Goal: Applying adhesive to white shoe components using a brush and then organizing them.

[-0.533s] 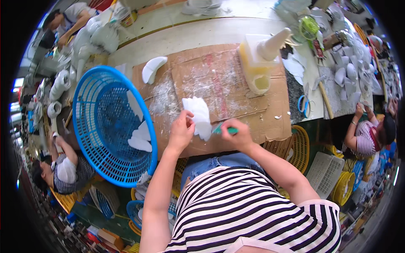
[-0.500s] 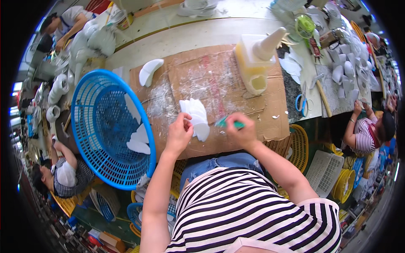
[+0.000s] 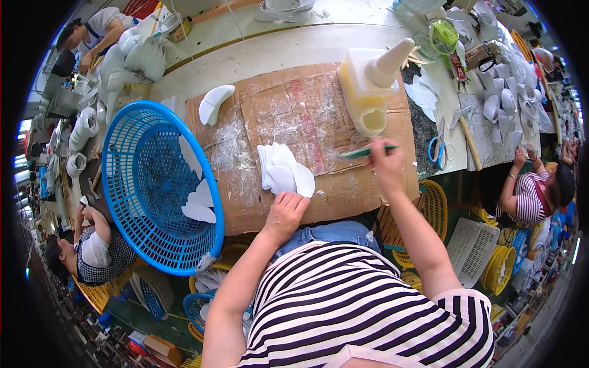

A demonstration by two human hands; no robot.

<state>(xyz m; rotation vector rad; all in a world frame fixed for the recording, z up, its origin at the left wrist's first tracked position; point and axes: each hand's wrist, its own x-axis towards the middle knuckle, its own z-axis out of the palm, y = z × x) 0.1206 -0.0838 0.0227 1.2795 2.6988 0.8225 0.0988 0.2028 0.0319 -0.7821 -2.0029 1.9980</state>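
Note:
A fanned stack of white curved pieces [image 3: 279, 167] lies on a cardboard sheet [image 3: 257, 110] in front of me. My left hand [image 3: 287, 214] is at the stack's near edge, its fingers closed on the rim of the nearest white piece [image 3: 304, 180]. To the right, my right hand [image 3: 388, 164] grips a slim green brush [image 3: 362, 152], held sideways just below the clear plastic glue container [image 3: 362, 86]. That container holds yellowish liquid, with a pale cone on top and an opening at its near end. The brush tip is small and points left.
At left stands a blue plastic basket [image 3: 116, 190] with several white pieces inside. Another white curved piece [image 3: 216, 104] lies at the cardboard's far left. Blue-handled scissors [image 3: 437, 150] and a wooden-handled hammer [image 3: 470, 141] are at right. Co-workers sit on both sides.
My right hand has moved right and away from me with the brush, toward the glue container. My left hand has shifted from the stack's left side to its near edge; the pieces are fanned wider.

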